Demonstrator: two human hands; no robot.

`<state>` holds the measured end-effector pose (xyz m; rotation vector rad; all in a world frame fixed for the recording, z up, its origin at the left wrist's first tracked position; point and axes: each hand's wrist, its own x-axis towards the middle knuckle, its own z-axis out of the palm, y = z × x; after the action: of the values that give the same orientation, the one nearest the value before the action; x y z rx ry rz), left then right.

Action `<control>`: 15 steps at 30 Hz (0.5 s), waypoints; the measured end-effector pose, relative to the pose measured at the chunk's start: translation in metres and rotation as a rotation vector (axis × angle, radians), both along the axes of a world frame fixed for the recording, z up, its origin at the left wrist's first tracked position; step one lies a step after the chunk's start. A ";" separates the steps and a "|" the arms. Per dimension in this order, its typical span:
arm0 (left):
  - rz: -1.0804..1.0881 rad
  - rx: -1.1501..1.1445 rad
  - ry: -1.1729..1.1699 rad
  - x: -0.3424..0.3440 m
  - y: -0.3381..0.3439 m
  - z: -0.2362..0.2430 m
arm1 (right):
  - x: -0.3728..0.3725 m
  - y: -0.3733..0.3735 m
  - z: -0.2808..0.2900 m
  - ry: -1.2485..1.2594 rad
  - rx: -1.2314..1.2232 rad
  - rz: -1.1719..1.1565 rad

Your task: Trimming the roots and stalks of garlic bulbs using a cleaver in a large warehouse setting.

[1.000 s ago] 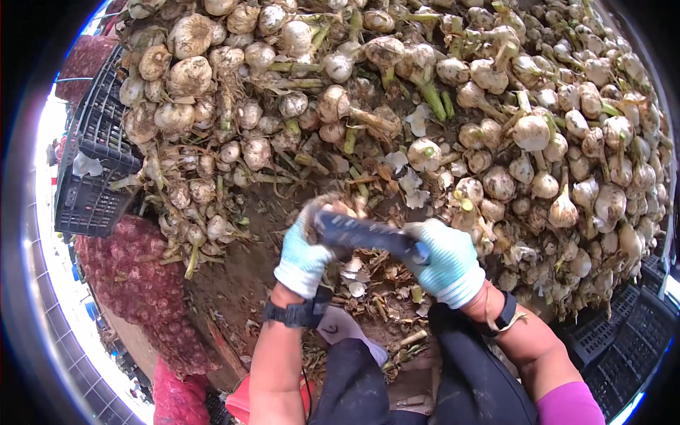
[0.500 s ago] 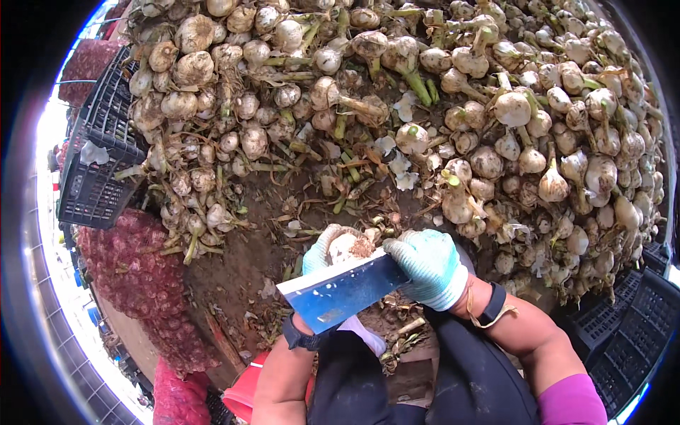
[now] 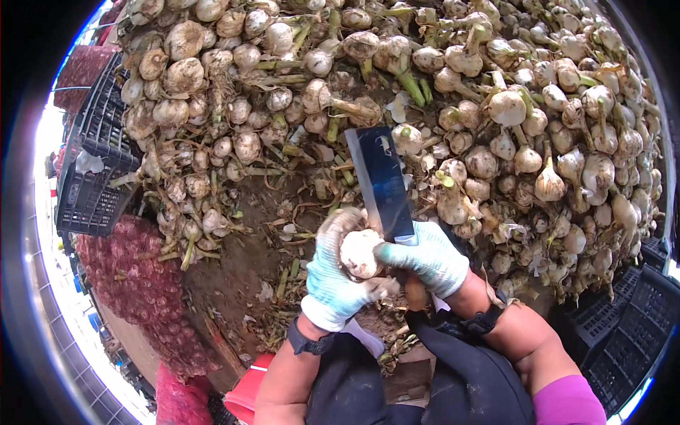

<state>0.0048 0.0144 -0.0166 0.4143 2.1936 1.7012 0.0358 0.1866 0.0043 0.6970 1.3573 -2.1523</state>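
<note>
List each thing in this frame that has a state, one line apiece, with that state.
Left hand: gloved, closed around the garlic bulb.
Right hand: gloved, grip shut on the cleaver's handle.
Garlic bulb: held off the ground, against the blade's base.
Cleaver: raised, blade pointing away from the person.
Garlic heap: piled on the soil, stalks and roots on.
Black crate: tipped beside the heap.
Red mesh sacks: filled, lying down.
</note>
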 end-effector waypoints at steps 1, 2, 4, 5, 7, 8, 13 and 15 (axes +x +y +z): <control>-0.031 -0.070 0.092 -0.005 -0.005 0.003 | -0.003 0.001 0.004 0.015 0.013 0.000; 0.229 0.173 -0.316 -0.006 0.003 0.017 | -0.005 0.004 0.009 0.053 0.045 0.025; 0.290 0.522 -0.480 -0.002 -0.010 -0.002 | -0.005 0.005 0.008 0.192 0.168 0.082; 0.300 0.652 -0.723 0.001 -0.016 -0.004 | -0.008 0.013 0.012 0.250 0.279 0.273; 0.210 0.643 -0.998 -0.003 -0.022 0.002 | -0.006 0.012 0.004 0.348 0.298 0.289; 0.260 0.418 -0.933 -0.003 -0.010 0.016 | -0.006 0.011 0.001 0.313 0.488 0.307; 0.084 -0.069 -0.321 -0.005 -0.016 0.022 | -0.001 0.009 -0.018 0.875 1.017 0.328; 0.082 -0.145 -0.072 -0.012 -0.018 0.017 | 0.004 0.025 -0.054 0.539 1.148 0.561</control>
<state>-0.0069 -0.0032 0.0007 0.2256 2.2917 1.5581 0.0401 0.2117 -0.0501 0.0091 2.6900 -0.9931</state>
